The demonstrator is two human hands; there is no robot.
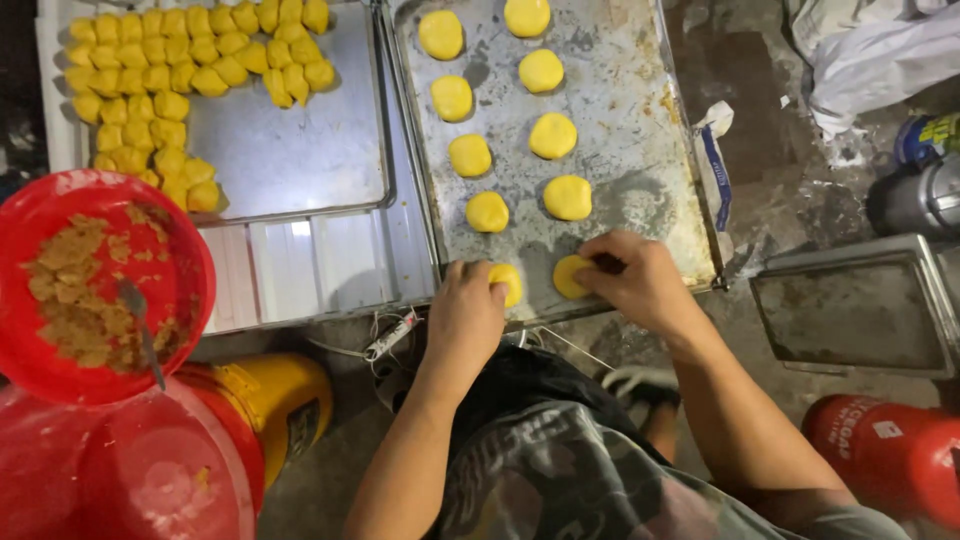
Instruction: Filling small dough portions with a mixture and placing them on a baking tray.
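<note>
My left hand (468, 308) presses a round yellow dough disc (509, 284) onto the near edge of a worn metal baking tray (640, 120). My right hand (632, 280) holds another yellow disc (570, 276) down beside it on the same tray. Several flattened yellow discs (552, 135) lie in two rows farther up the tray. A second metal tray (300, 150) to the left carries several small yellow dough balls (165, 100) packed along its top and left side.
A red bowl (190, 250) with brown crumbly filling and a spoon (140, 325) sits at the left on red and yellow containers. An empty metal pan (860, 310) lies at the right, with a red canister (885, 455), a metal flask (915, 195) and crumpled plastic nearby.
</note>
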